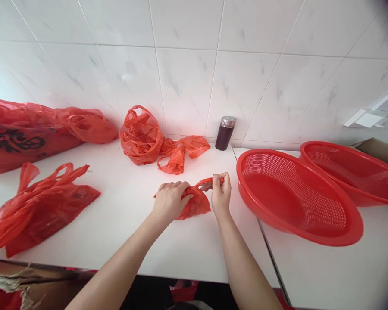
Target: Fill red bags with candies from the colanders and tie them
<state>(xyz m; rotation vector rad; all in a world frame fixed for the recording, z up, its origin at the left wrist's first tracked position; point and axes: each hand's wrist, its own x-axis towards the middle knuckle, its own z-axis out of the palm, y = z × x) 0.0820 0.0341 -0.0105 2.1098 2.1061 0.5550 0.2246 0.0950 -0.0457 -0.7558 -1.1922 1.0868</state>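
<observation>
A small crumpled red plastic bag [196, 203] lies on the white counter [132, 224] in front of me. My left hand [170, 200] is closed over the bag's left side, pressing it down. My right hand [221, 192] pinches the bag's handle strip at its right end, fingers closed on it. Both forearms reach in from the bottom of the view.
Two red perforated baskets [297, 196] [352, 172] sit at the right. Other red bags lie at back centre [148, 137], at the left [39, 202] and far left [26, 133]. A dark flask [225, 132] stands by the tiled wall. Torn cardboard [16, 284] is below the counter edge.
</observation>
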